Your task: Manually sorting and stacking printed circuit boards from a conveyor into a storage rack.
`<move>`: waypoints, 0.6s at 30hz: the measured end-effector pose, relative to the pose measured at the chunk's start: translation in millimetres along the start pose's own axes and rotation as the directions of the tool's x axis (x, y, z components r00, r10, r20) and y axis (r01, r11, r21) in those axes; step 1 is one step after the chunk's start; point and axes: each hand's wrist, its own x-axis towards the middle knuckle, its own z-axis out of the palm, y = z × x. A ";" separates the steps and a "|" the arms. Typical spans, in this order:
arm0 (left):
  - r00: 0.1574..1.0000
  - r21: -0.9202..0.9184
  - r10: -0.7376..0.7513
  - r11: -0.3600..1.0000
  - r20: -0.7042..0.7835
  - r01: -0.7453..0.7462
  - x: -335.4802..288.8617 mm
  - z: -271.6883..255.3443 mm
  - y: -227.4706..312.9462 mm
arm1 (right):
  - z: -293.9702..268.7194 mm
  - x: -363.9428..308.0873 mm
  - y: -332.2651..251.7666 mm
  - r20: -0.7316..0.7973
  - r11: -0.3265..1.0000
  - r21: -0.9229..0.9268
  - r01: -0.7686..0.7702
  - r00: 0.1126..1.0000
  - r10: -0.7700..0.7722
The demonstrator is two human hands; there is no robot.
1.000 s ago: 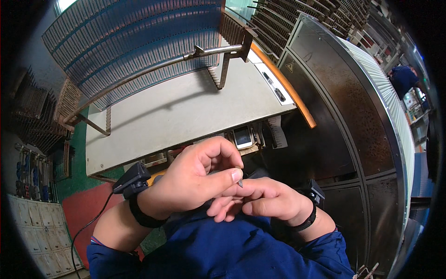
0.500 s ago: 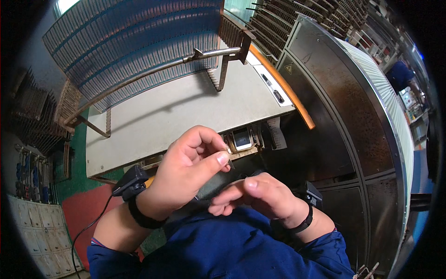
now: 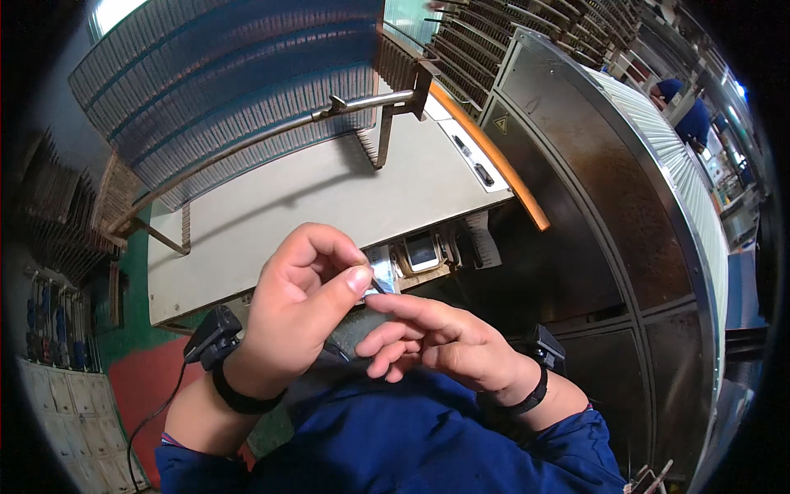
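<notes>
My left hand (image 3: 309,296) is raised in front of me, thumb and index finger pinched together. Between their tips a small, thin dark piece (image 3: 377,285) pokes out; its kind is too small to make out. My right hand (image 3: 448,342) is just to the right, palm turned inward. Its index finger stretches toward the dark piece, the tip at or very near it, while the other fingers bend loosely apart with nothing visible in them. Both wrists carry dark straps with small black devices.
A metal rack (image 3: 267,136) packed with thin upright strips stands on the white table (image 3: 288,214). An orange edge strip (image 3: 494,160) and pens (image 3: 484,174) lie at its right. Below the tabletop sits a phone (image 3: 422,251). A metal cabinet (image 3: 568,214) borders the right; another person (image 3: 693,119) is far off.
My left hand has shifted slightly left. The right hand has opened out, its index finger now reaching to the left fingertips, where the dark piece shows more clearly.
</notes>
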 end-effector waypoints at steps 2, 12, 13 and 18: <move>0.999 0.026 0.038 0.999 -0.017 -0.037 -2.0 2.2 3.7 | -0.4 -0.2 2.4 -0.025 0.999 0.020 0.042 0.999 -0.041; 0.969 0.197 -0.147 0.974 0.196 0.108 -3.2 18.4 20.2 | -1.8 -0.9 -1.3 0.094 0.997 0.069 -0.026 0.995 0.020; 0.970 0.196 -0.148 0.975 0.194 0.109 -2.5 21.9 23.8 | -1.6 -0.9 -2.0 0.100 0.998 0.049 -0.040 0.994 0.035; 0.942 0.179 -0.245 0.962 0.230 0.207 1.9 24.0 21.6 | -0.8 -5.5 -3.8 0.096 0.996 0.043 -0.082 0.992 0.078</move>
